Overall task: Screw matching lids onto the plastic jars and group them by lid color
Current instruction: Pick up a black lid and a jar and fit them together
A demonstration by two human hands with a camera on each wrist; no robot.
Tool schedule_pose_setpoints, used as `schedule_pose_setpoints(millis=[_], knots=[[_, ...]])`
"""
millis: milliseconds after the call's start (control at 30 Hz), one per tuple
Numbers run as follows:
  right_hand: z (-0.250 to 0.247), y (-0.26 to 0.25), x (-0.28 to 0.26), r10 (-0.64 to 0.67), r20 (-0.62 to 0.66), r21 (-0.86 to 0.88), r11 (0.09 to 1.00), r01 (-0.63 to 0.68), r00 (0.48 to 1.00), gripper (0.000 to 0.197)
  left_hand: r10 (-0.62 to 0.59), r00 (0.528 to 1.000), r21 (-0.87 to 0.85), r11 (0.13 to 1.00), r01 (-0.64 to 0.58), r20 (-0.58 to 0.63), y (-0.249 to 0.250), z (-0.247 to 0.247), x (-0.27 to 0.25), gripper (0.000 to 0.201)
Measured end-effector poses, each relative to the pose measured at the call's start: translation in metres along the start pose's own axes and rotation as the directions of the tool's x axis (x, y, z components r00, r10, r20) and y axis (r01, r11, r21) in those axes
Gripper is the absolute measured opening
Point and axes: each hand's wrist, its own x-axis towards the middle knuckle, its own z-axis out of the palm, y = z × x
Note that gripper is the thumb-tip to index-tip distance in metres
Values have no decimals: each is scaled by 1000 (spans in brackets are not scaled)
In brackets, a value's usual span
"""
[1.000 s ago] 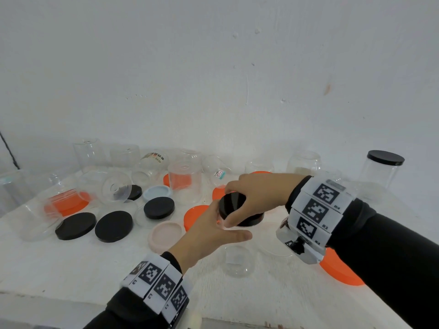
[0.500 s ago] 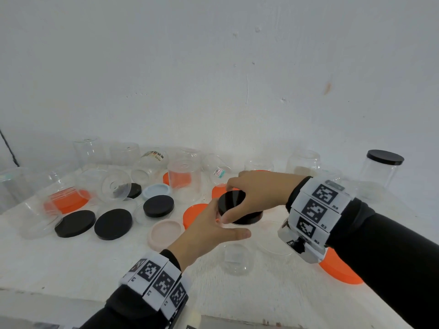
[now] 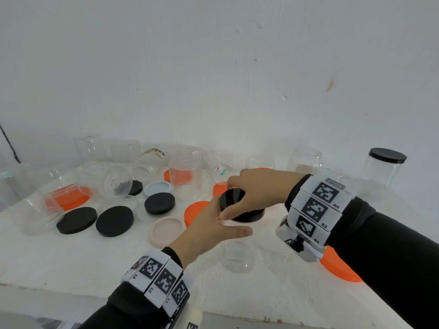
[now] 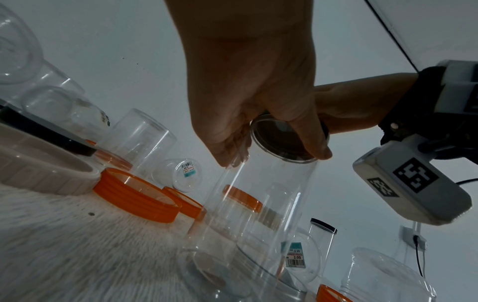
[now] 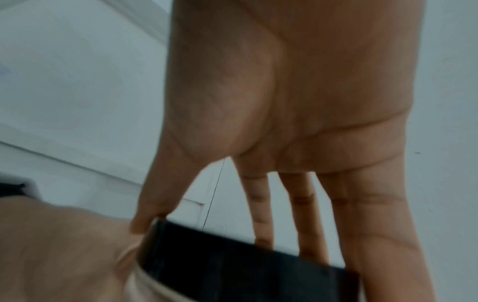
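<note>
A: What are the hands doing, middle of the head view?

B: The right hand (image 3: 256, 188) comes in from the right edge and grasps a black lid (image 3: 234, 198) from above, thumb on the near rim, fingers (image 5: 261, 208) reaching down over the far rim. The lid sits on the mouth of a clear jar (image 4: 258, 214).

A: And the left hand?

B: The left hand (image 3: 209, 231) rises from the bottom centre and wraps around the jar just under the lid, thumb pointing right. In the left wrist view the jar stands on the white table (image 3: 71, 257) and tilts to the right.

A: Where are the other lids?

B: Left of centre: two flat black lids (image 3: 77, 220) side by side, a smaller black lid (image 3: 159, 203) behind them, a pink lid (image 3: 166, 231) just left of the left hand and a pale blue lid (image 3: 157, 188) farther back. An orange lid (image 3: 196, 210) is touching the pink one, and another orange lid (image 3: 342, 267) shows under the right wrist at lower right.

A: Any jar already capped?

B: One, at the far right: a clear jar with a black lid (image 3: 387, 155), upright by the wall. More bare jars (image 3: 185, 179) crowd the back left, some lying on their sides.
</note>
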Motion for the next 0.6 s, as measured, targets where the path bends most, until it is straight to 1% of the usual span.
schedule_pose_setpoints(millis=[67,133,200,233,367,433,500,600], knots=[[1,0,1,10,-6,-7,1000,-10,1000,71,4,1000,0,1000,-4,5,1,0,0,78],[-3,1,-1,-8,49,34,999,6,999,73,15,1000,1,1000,-15,-2,1,1,0,83],[-6,4,-2,-56,108,78,996,48,993,77,30,999,10,1000,-30,-16,1,1,0,83],[-7,5,-2,-76,114,94,993,65,991,77,32,999,18,999,-31,-20,0,1,0,85],[-2,8,-1,-102,54,125,988,95,993,74,27,999,27,999,-26,-23,1,2,0,90],[2,9,-2,-106,27,128,987,102,994,74,23,999,36,999,-22,-25,2,2,-2,86],[7,10,-4,-110,-5,113,988,110,994,73,35,999,34,999,-34,-29,2,2,-2,77],[17,12,-6,-107,-56,137,984,114,993,65,53,998,21,998,-52,-40,4,3,-4,72]])
